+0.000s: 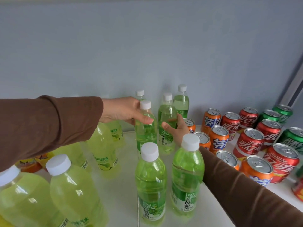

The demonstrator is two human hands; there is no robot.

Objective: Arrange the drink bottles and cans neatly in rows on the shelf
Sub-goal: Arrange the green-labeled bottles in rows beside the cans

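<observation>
On the white shelf stand several green grape-drink bottles with white caps. My left hand grips the upper part of one green bottle in the middle. My right hand holds the neighbouring green bottle around its body. Two more green bottles stand behind against the wall, and two stand near the front. Yellow lemon-soda bottles fill the left side. Orange cans, red cola cans and green cans stand in rows at the right.
A pale blue wall backs the shelf. A grey upright post rises at the far right. Orange packages lie behind the yellow bottles at the left. My brown sleeves cross the shelf from both sides.
</observation>
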